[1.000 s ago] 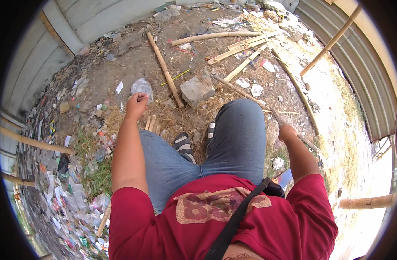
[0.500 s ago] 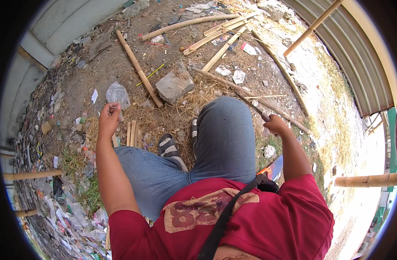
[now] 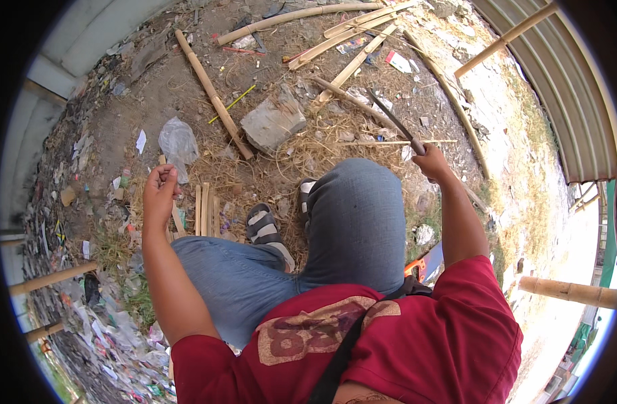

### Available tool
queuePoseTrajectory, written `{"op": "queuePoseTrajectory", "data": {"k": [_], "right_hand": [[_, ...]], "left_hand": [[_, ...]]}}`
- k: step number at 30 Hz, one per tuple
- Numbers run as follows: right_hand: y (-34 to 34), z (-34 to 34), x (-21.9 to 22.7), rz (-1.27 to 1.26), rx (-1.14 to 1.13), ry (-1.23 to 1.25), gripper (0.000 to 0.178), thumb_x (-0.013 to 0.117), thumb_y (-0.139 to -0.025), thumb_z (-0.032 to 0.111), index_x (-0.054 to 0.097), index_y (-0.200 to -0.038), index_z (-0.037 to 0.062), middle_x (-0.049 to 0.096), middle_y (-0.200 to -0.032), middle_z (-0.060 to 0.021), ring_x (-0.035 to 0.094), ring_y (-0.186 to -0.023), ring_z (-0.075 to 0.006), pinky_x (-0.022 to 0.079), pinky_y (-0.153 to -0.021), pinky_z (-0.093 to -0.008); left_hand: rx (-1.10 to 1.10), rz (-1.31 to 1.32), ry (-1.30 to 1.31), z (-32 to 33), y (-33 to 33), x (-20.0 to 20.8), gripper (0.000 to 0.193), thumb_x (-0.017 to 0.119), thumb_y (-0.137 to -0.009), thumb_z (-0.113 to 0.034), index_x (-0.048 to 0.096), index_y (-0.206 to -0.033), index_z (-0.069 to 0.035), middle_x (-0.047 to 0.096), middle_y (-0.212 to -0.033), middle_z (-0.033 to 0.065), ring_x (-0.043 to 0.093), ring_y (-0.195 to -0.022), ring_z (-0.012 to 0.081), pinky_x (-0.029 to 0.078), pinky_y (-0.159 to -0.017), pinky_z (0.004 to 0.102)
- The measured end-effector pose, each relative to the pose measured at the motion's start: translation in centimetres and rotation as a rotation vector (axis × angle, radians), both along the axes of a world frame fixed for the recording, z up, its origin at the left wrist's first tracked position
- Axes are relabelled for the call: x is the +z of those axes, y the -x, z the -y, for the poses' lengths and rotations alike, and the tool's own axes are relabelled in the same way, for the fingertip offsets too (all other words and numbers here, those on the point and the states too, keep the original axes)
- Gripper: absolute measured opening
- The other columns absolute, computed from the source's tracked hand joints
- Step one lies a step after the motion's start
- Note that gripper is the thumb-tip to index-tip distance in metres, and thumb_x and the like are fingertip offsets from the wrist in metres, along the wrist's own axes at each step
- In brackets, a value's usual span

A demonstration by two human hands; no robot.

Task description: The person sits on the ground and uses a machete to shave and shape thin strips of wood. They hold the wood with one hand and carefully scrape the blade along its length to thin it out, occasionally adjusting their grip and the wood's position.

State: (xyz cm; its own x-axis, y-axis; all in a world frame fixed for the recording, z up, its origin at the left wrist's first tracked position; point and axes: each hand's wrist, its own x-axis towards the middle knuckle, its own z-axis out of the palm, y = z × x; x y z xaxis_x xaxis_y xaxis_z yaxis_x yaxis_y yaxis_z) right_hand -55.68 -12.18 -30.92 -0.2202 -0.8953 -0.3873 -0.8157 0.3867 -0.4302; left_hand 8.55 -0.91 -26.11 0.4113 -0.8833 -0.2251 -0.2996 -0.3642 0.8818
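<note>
My right hand (image 3: 431, 163) is wrapped round the handle of a machete (image 3: 397, 122), its dark blade pointing up and left beyond my raised knee. On the left, my left hand (image 3: 160, 193) is closed in a pinch on a thin bamboo strip (image 3: 178, 219); a pale end shows above the fingers and a length below them. A crumpled clear plastic bag (image 3: 178, 143) lies just beyond that hand. Several split bamboo strips (image 3: 205, 209) are between it and my sandalled foot. A rough concrete block (image 3: 273, 121) sits on the ground between my hands, farther off.
Bamboo poles (image 3: 213, 94) and split lengths (image 3: 354, 71) lie across the far ground. A handsaw (image 3: 429, 261) with an orange handle rests by my right hip. Litter (image 3: 110, 337) covers the left side. Corrugated sheeting (image 3: 534, 87) and a bamboo post (image 3: 569, 292) stand at right.
My right hand has moved up with the machete, whose blade now points more steeply away from me. My left hand has shifted slightly left and down, and a strip end now shows above it.
</note>
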Motion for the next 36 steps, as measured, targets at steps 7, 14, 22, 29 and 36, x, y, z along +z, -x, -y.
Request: {"op": "queuePoseTrajectory", "data": {"k": [7,14,22,29,36], "right_hand": [[-2.4,3.4,-3.6,-0.026,0.003,-0.208,0.031,0.070,-0.082,0.022,0.065,-0.105,0.0013,0.065,-0.075,-0.0133,0.064,-0.060,-0.0233,0.050,-0.053,-0.0408],[-5.0,5.3,-7.3,-0.210,0.114,0.123,0.038,0.064,-0.079,0.027,0.065,-0.106,-0.0011,0.070,-0.099,-0.0265,0.067,-0.095,-0.0434,0.051,-0.086,-0.0489],[-13.0,14.1,-12.5,0.509,-0.044,0.006,0.048,0.070,-0.084,0.025,0.058,-0.126,0.0045,0.067,-0.087,-0.0114,0.066,-0.070,-0.0179,0.053,-0.058,-0.0384],[-21.3,23.1,-14.7,0.409,-0.059,-0.060,0.047,0.068,-0.083,0.025,0.058,-0.125,0.0065,0.067,-0.095,-0.0133,0.069,-0.077,-0.0238,0.056,-0.059,-0.0396],[-23.6,27.5,-21.3,0.007,0.062,0.053,0.053,0.068,-0.084,0.027,0.056,-0.132,0.0090,0.064,-0.115,-0.0197,0.065,-0.113,-0.0360,0.053,-0.094,-0.0469]], "left_hand": [[0.057,0.002,-0.048,-0.1,-1.0,-0.8,0.029,0.064,-0.100,-0.030,0.062,-0.122,-0.011,0.059,-0.093,-0.0029,0.057,-0.072,0.0067,0.046,-0.066,0.0236],[0.106,-0.071,-0.011,-0.2,-1.9,-0.9,0.033,0.063,-0.101,-0.029,0.060,-0.124,-0.007,0.057,-0.092,-0.0017,0.055,-0.073,0.0064,0.047,-0.066,0.0247],[0.059,-0.020,-0.025,1.7,-0.6,-1.2,0.032,0.061,-0.102,-0.025,0.059,-0.126,-0.005,0.056,-0.092,-0.0008,0.054,-0.073,0.0071,0.047,-0.068,0.0230],[0.078,0.001,-0.096,1.8,-1.1,-1.4,0.032,0.061,-0.102,-0.025,0.058,-0.126,-0.004,0.056,-0.092,-0.0009,0.053,-0.073,0.0072,0.047,-0.068,0.0233],[0.067,-0.032,-0.127,3.4,-0.3,-1.9,0.036,0.064,-0.100,-0.025,0.055,-0.127,-0.003,0.055,-0.092,-0.0008,0.052,-0.075,0.0076,0.047,-0.070,0.0238]]}}
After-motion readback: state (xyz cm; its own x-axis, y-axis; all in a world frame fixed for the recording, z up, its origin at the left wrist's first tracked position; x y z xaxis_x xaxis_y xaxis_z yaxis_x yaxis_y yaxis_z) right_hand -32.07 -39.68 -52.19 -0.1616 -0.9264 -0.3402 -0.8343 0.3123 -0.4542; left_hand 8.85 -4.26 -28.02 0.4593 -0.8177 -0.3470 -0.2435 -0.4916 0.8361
